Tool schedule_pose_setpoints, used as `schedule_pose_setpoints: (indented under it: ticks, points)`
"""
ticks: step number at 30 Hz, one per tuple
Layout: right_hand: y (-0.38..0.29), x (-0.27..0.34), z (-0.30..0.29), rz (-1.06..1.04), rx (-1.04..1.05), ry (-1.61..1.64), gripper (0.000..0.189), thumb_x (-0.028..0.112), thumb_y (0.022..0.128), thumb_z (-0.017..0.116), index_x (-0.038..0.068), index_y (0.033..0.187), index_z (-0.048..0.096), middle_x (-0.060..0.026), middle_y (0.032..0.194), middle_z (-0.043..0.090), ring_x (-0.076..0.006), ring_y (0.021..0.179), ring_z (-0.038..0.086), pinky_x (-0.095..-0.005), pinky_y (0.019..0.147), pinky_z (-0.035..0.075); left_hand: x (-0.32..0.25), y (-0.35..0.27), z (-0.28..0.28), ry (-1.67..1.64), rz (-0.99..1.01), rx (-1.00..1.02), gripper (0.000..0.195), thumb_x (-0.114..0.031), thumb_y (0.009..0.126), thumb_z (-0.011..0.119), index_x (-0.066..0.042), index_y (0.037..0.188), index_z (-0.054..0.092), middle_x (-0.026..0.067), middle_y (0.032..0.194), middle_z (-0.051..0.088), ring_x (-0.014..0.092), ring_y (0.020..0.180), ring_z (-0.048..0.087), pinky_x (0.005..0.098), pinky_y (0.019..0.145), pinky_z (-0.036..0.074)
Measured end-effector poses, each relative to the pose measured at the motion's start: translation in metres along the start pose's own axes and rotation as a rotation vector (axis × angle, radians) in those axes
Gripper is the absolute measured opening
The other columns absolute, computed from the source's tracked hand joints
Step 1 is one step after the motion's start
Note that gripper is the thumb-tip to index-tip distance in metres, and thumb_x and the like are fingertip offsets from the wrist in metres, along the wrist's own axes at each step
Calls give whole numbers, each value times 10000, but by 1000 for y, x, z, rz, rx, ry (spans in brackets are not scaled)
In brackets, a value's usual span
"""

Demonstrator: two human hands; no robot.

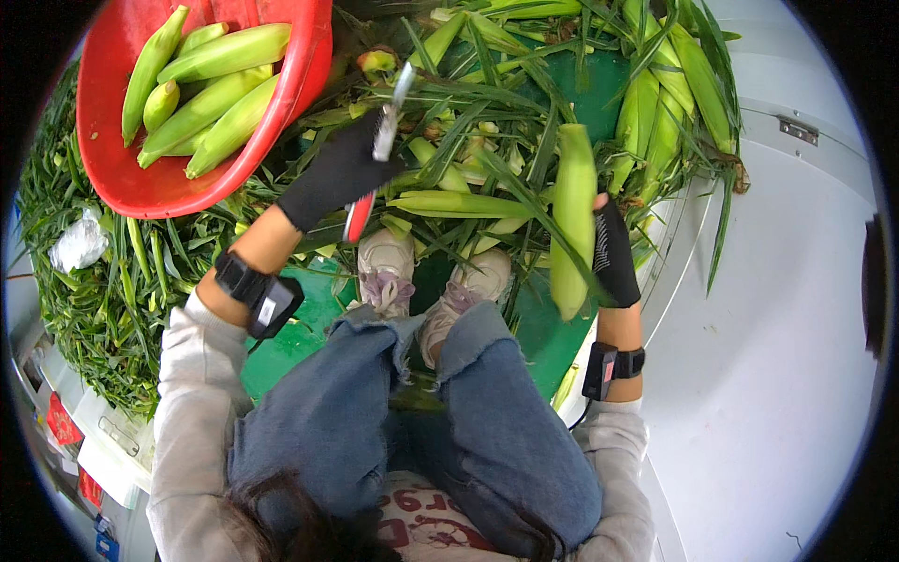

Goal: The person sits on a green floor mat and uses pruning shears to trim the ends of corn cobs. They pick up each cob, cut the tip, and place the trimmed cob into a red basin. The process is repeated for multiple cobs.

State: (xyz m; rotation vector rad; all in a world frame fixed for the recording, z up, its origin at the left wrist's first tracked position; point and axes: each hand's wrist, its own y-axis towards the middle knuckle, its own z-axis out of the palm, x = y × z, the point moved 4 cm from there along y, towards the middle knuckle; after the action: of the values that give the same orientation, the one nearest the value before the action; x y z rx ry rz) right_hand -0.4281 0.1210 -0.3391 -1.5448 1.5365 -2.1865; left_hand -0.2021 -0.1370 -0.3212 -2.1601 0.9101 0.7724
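Observation:
My left hand (340, 172), in a black glove with bare fingertips, grips a knife (384, 133) with a silver and red handle. Its blade points up and away from me, slightly blurred. On the right, my right hand (617, 256), gloved the same way, holds an ear of corn (576, 218) upright in its pale green husk. A long green leaf crosses in front of that ear. Beneath and between both hands lies a heap of cut corn leaves and husks (449, 154). Another green ear (463, 204) rests on the heap, just left of the held one.
A red plastic basin (200, 205) at upper left holds several husked ears (225, 53). Unprocessed leafy ears (660, 119) are piled at upper right beside a white panel (758, 316). Leaf waste (105, 330) is heaped at left. My shoes (386, 267) stand on the green floor (302, 351).

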Motion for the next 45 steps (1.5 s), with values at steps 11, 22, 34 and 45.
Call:
schedule_pose_setpoints:
  ticks: [11, 22, 34, 45]
  points:
    - [2, -36, 54, 218, 345, 617, 626, 554, 891, 529, 15, 1210, 542, -118, 936, 672, -221, 751, 665, -340, 667, 564, -67, -12, 66, -521, 238, 293, 823, -144, 754, 715, -41, 1439, 270, 150, 1199, 569, 185, 1096, 540, 328, 902, 446]
    - [-13, -5, 69, 258, 285, 418, 475, 471, 902, 584, 43, 1106, 600, -60, 886, 676, -135, 708, 647, -261, 602, 531, -53, -6, 54, 188, 306, -116, 631, -182, 743, 676, -109, 1308, 407, 192, 991, 615, 364, 694, 646, 439, 542, 512]
    - [-51, 28, 23, -24, 108, -90, 561, 482, 867, 613, 14, 1172, 568, -90, 917, 658, -177, 792, 635, -288, 712, 503, -25, 0, 43, 876, 296, -164, 638, -243, 737, 630, -76, 1323, 440, 152, 927, 576, 304, 723, 574, 430, 602, 446]
    - [13, 13, -30, -150, -285, -344, 512, 437, 936, 529, -28, 1148, 558, -161, 989, 653, -259, 840, 642, -375, 768, 515, -63, -41, 3, 185, 265, 238, 664, -347, 725, 750, -37, 1247, 483, 158, 917, 624, 349, 795, 638, 435, 648, 502]
